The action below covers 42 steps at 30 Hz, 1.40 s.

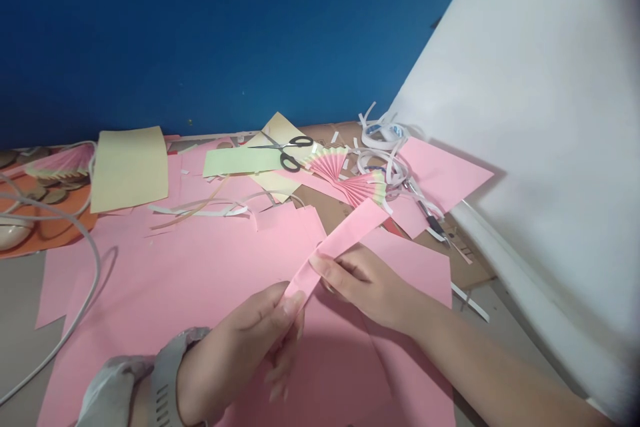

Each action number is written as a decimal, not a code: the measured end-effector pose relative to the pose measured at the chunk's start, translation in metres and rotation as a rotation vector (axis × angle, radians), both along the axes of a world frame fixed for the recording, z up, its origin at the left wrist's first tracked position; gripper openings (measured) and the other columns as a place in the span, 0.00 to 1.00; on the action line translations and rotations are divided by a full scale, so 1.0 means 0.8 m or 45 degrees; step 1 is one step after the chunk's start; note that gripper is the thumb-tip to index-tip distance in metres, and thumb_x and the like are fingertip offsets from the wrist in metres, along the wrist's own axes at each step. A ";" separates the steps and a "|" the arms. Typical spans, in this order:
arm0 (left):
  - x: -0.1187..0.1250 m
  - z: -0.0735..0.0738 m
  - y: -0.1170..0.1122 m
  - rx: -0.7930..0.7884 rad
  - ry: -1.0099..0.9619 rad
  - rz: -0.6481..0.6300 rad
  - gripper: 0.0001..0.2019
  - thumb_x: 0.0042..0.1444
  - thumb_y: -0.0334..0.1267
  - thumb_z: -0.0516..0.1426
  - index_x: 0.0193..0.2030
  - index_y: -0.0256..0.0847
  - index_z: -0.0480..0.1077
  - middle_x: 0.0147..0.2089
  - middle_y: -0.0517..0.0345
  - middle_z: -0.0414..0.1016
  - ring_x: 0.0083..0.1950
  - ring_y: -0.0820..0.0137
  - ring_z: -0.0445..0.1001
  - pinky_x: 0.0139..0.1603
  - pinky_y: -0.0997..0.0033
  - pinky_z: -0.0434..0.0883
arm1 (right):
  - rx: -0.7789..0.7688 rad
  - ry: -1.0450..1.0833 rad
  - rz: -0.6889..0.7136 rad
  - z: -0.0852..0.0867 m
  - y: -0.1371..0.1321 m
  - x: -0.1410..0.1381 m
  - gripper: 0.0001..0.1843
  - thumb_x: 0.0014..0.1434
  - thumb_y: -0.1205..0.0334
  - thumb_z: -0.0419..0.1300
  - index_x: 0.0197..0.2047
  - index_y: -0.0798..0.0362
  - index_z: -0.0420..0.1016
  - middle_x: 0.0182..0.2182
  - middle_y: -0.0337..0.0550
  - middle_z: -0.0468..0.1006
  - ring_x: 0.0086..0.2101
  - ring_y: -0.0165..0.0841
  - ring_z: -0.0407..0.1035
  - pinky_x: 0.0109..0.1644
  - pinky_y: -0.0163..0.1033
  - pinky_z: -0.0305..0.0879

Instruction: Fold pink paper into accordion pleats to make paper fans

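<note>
A narrow folded strip of pink paper [357, 225] is held aslant above the table, its far end pointing up to the right. My left hand [265, 320] pinches its near end, thumb on top. Farther along, my right hand [365, 280] grips the strip's middle between thumb and fingers. Below both hands lie large pink paper sheets [200, 273]. Just beyond the strip's far end rests a pleated pink and green paper fan shape [345, 180], gathered at its middle.
Black-handled scissors [290, 152] lie open on a green paper strip [240, 161]. Rolls of white tape [383, 137] and a pen [433, 223] are at the right, near a white wall. A yellow sheet [130, 170], a white cable [95, 280] and a computer mouse [14, 232] sit left.
</note>
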<state>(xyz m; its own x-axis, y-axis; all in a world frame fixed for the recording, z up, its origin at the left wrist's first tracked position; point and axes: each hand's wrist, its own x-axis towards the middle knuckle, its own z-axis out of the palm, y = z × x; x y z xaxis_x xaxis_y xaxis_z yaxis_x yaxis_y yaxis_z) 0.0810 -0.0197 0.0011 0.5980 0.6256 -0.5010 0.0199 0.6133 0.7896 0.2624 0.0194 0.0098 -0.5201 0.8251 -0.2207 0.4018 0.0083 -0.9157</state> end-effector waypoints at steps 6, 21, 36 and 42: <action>0.002 0.003 -0.009 0.137 0.074 0.024 0.20 0.61 0.52 0.43 0.24 0.43 0.53 0.18 0.69 0.49 0.18 0.77 0.50 0.20 0.76 0.64 | -0.013 0.004 0.004 -0.002 0.002 -0.001 0.24 0.64 0.47 0.42 0.22 0.53 0.52 0.19 0.33 0.51 0.21 0.24 0.46 0.25 0.35 0.41; 0.004 -0.001 -0.013 0.103 -0.057 0.162 0.18 0.61 0.50 0.46 0.27 0.39 0.59 0.20 0.65 0.58 0.20 0.77 0.59 0.22 0.76 0.66 | -0.170 0.104 0.156 0.003 -0.002 -0.009 0.16 0.63 0.57 0.49 0.27 0.56 0.64 0.20 0.34 0.64 0.21 0.24 0.58 0.25 0.30 0.53; 0.001 -0.003 -0.014 0.228 0.008 0.069 0.19 0.65 0.46 0.41 0.25 0.40 0.56 0.17 0.68 0.57 0.16 0.80 0.55 0.21 0.78 0.58 | 0.034 0.106 0.134 -0.004 -0.001 -0.007 0.18 0.65 0.58 0.47 0.28 0.57 0.68 0.24 0.37 0.68 0.26 0.26 0.62 0.30 0.31 0.57; 0.004 -0.005 -0.012 0.373 0.137 0.050 0.20 0.64 0.47 0.40 0.23 0.41 0.55 0.18 0.67 0.55 0.19 0.77 0.55 0.23 0.76 0.58 | -0.069 0.137 0.139 0.000 -0.001 -0.010 0.15 0.63 0.64 0.49 0.25 0.55 0.64 0.19 0.32 0.63 0.22 0.24 0.59 0.27 0.29 0.55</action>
